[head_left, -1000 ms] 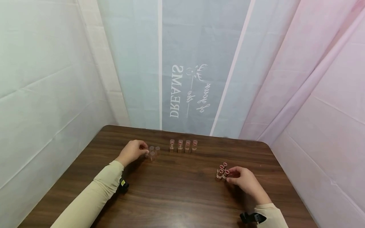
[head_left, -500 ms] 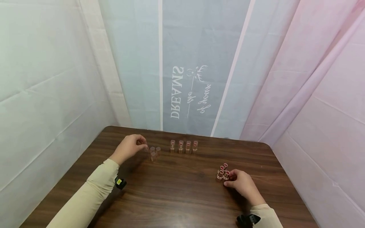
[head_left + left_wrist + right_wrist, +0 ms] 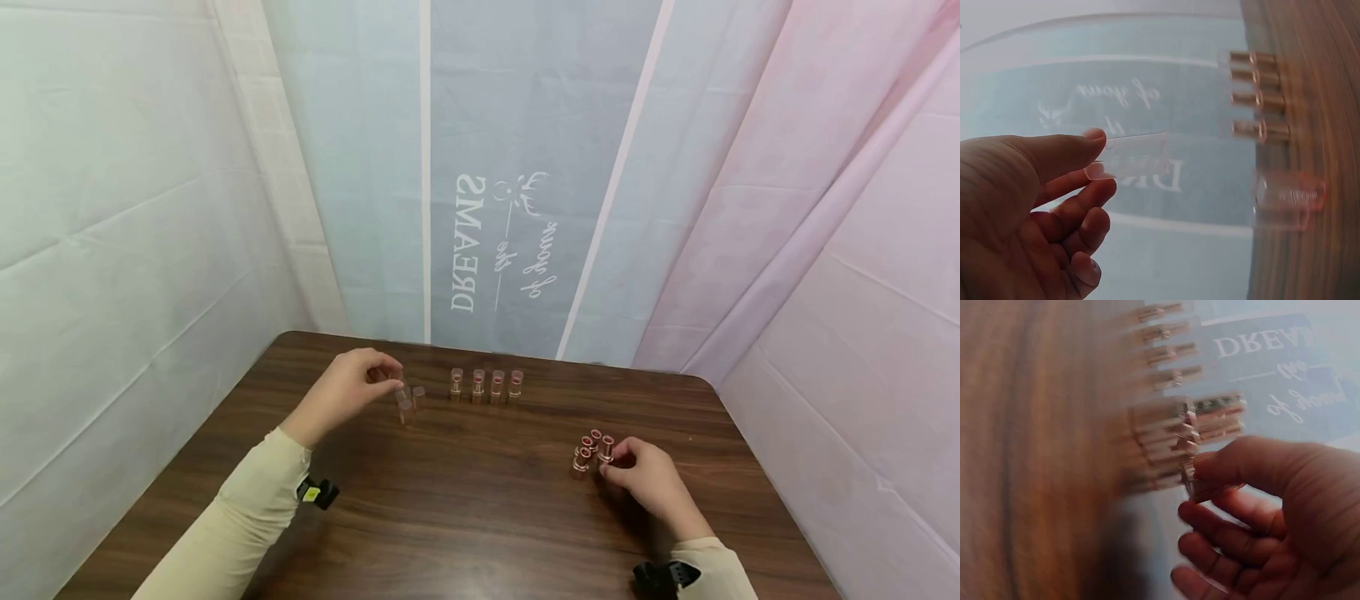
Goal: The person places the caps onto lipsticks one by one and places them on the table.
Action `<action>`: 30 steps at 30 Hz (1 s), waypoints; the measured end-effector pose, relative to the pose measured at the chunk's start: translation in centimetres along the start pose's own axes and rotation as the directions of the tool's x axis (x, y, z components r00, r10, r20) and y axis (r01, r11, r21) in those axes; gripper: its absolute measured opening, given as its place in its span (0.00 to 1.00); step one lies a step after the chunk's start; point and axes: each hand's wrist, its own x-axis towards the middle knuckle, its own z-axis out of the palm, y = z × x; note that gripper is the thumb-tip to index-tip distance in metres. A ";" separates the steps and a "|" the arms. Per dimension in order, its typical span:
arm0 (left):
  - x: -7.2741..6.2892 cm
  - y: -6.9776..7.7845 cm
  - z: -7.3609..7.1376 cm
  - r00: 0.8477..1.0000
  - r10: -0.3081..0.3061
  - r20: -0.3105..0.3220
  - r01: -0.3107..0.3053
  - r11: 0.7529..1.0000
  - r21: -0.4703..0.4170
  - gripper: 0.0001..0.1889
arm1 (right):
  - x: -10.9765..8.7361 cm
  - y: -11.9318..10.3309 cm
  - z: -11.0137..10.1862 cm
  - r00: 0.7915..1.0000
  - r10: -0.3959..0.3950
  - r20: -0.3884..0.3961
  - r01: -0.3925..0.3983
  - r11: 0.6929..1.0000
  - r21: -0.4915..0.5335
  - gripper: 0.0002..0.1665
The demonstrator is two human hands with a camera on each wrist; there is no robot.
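My left hand (image 3: 348, 396) pinches a clear lipstick cap (image 3: 1138, 153) between thumb and fingers, raised over the table's left side. Close below it, more clear caps (image 3: 406, 413) stand upright on the wood. At the right, the fingertips of my right hand (image 3: 654, 482) grip an uncapped gold lipstick tube (image 3: 607, 450) with a reddish top. It is upright beside a tight cluster of similar uncapped lipsticks (image 3: 581, 461). In the right wrist view, the thumb partly covers the held tube, and motion blurs the picture.
Several capped lipsticks (image 3: 477, 388) stand in a row near the back edge of the brown wooden table (image 3: 480, 517). Behind it hangs a blue-grey curtain (image 3: 510, 100) with mirrored lettering. Pale cloth walls (image 3: 135, 250) enclose both sides.
My left hand has lifted a cap from the group and moved it rightward over the others. My right hand has drawn one lipstick slightly up and away from its cluster.
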 end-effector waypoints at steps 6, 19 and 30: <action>-1.4 1.3 0.7 0.999 0.041 -0.004 -0.041 0.998 -0.044 0.10 | -0.2 -1.5 -1.5 0.989 -0.051 -0.140 0.067 0.992 0.110 0.14; -2.3 2.1 1.8 0.996 0.085 0.030 -0.082 0.993 -0.083 0.10 | -0.1 -10.9 -2.6 0.946 -0.187 -0.267 0.283 0.877 0.388 0.16; -2.2 2.0 2.2 0.995 0.091 0.041 -0.087 0.992 -0.092 0.09 | -0.2 -15.1 1.1 0.952 -0.236 -0.196 0.299 0.857 0.420 0.14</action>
